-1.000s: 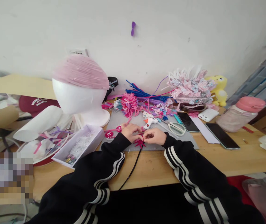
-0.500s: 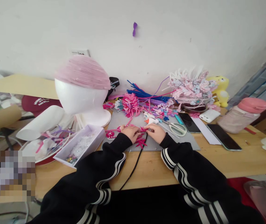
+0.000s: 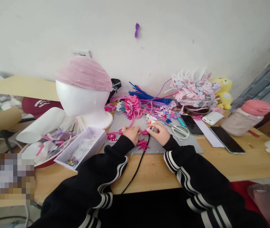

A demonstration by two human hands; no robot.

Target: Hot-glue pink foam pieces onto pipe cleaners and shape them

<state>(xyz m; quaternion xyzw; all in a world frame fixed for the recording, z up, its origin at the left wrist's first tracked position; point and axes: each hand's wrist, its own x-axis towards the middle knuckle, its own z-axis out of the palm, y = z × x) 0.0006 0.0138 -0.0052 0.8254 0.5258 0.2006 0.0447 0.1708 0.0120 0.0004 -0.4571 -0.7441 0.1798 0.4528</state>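
My left hand (image 3: pixel 131 134) is closed in a pinch on a bright pink fuzzy stem piece (image 3: pixel 144 131), which sticks out to the right of the fingertips. Just to its right, my right hand (image 3: pixel 160 133) has its fingers bent around a white glue gun (image 3: pixel 151 128) with an orange part and a black cord (image 3: pixel 138 166); the fingers hide much of it. Dark pink pointed pieces (image 3: pixel 142 145) lie below, between the hands, on a grey mat (image 3: pixel 192 144). A red round ornament with white beads (image 3: pixel 112 137) lies left of my left hand.
A white mannequin head (image 3: pixel 78 98) with a pink cap stands at the back left, behind a box of beads (image 3: pixel 94 139). Scissors (image 3: pixel 182 132), phones (image 3: pixel 227 139) and a pink-lidded bottle (image 3: pixel 244 118) are on the right. Pink fuzzy stems (image 3: pixel 133 107) and a decorated headpiece (image 3: pixel 194 88) line the back.
My right hand has shifted slightly, its fingers lifting away from the pink piece and closing around the white glue gun. My left hand stays nearly in place.
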